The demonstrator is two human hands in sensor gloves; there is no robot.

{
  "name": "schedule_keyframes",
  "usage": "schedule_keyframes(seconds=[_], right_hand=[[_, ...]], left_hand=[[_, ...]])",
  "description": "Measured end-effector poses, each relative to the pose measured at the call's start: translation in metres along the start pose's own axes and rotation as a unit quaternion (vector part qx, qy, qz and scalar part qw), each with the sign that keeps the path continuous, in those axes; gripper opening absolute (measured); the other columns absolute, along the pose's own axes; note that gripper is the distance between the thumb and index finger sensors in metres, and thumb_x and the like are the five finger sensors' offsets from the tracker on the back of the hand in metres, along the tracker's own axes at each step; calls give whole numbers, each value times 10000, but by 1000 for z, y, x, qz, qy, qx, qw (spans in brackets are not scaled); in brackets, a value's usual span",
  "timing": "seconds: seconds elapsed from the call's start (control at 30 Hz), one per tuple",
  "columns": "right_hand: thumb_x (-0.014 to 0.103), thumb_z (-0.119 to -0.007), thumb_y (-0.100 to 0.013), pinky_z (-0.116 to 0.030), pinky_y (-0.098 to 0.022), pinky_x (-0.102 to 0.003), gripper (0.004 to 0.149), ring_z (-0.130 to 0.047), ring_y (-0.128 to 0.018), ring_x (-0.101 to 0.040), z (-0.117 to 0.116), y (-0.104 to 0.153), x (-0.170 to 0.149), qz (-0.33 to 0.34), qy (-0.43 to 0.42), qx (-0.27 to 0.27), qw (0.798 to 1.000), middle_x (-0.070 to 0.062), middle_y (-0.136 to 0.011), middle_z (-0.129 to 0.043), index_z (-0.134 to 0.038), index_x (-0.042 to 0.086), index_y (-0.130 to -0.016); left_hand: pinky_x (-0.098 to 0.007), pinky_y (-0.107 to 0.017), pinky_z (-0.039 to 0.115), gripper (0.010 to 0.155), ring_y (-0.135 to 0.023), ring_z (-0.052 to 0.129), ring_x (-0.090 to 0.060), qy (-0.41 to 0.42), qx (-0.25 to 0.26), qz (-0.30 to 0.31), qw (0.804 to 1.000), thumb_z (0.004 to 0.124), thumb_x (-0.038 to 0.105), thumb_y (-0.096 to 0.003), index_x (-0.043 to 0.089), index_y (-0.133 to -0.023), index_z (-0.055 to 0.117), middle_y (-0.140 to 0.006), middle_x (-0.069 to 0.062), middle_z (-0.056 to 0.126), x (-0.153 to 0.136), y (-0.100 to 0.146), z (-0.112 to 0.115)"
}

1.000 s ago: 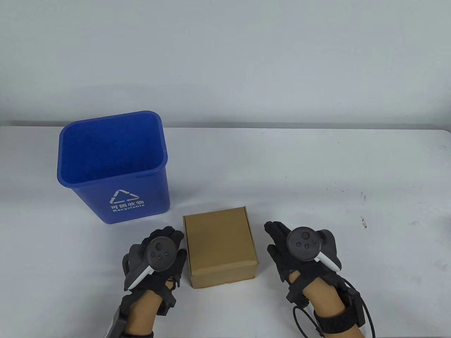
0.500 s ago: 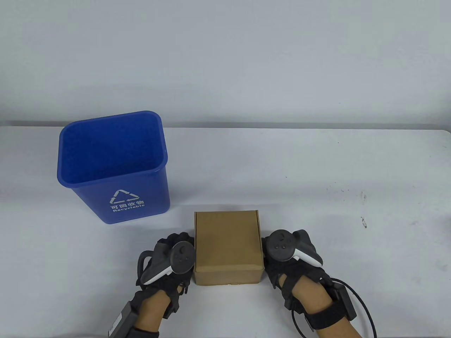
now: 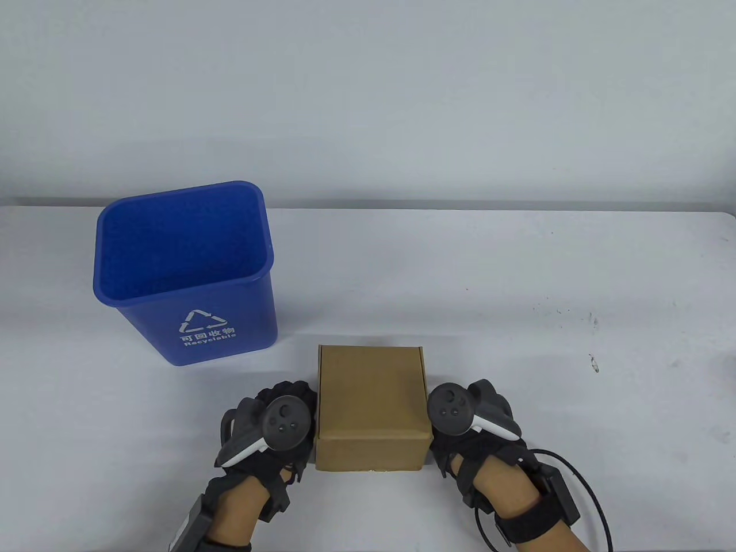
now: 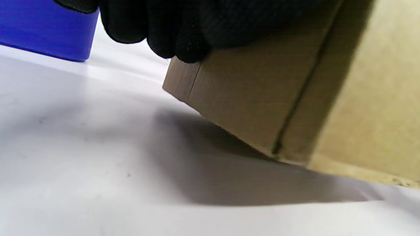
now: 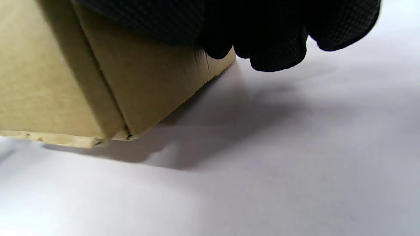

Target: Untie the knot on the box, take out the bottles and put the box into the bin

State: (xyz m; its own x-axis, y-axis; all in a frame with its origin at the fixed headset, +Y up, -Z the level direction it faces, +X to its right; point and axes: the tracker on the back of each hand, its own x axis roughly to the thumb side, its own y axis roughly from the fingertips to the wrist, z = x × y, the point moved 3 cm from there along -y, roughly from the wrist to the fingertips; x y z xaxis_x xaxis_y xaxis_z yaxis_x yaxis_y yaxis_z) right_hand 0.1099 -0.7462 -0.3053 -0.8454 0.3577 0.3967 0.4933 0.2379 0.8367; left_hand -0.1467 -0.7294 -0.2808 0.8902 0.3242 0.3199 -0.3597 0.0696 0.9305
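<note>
Between the two hands sits the closed brown cardboard box [image 3: 372, 405], just right of the blue plastic recycling bin [image 3: 184, 276] on the white worktop [image 3: 517, 276]; left hand [image 3: 270, 422] and right hand [image 3: 466, 417] press flat-fingered against its opposite sides; no knot or bottles show.

Plain tan-brown square cardboard box [image 3: 371, 397], no print. Bright blue plastic bin [image 3: 190, 276] with white recycling triangle and white lettering. Black fabric gloves [image 3: 276, 460], dark grey trackers [image 3: 286, 424] with white bands. White table [image 3: 517, 345], few dark specks.
</note>
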Motion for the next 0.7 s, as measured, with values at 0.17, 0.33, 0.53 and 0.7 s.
schedule_keyframes(seconds=[0.17,0.33,0.53,0.7], right_hand=[[192,-642,-471,-634,-561,-650,543,-769,-804,-492,15,8,5,15,-4,-46,999,-305,-981,-598,-638,-76,-943],[201,-641,-471,-655,-552,-642,534,-804,-779,-478,24,14,9,35,-3,-66,997,-305,-961,-637,-669,-77,-926],[230,-647,-472,-700,-533,-613,509,-893,-688,-425,42,25,14,80,-13,-107,991,-291,-893,-742,-745,-61,-878],[247,-650,-473,-731,-512,-590,489,-934,-624,-387,45,28,10,76,-18,-99,992,-270,-840,-807,-793,-41,-841]], left_hand=[[-741,-736,409,545,-1030,532,-550,19,13,12,1000,639,257,-501,50,-1005,657,-1086,-195,585,-1,2,-6],[-737,-735,428,529,-1021,558,-544,33,52,33,998,630,267,-497,57,-978,696,-1071,-193,617,0,8,-17],[-720,-725,495,485,-971,652,-521,74,114,62,989,616,307,-497,86,-905,757,-1015,-163,699,-3,19,-35],[-711,-706,536,462,-917,716,-511,87,96,65,989,607,322,-495,90,-852,788,-953,-153,760,-3,15,-28]])
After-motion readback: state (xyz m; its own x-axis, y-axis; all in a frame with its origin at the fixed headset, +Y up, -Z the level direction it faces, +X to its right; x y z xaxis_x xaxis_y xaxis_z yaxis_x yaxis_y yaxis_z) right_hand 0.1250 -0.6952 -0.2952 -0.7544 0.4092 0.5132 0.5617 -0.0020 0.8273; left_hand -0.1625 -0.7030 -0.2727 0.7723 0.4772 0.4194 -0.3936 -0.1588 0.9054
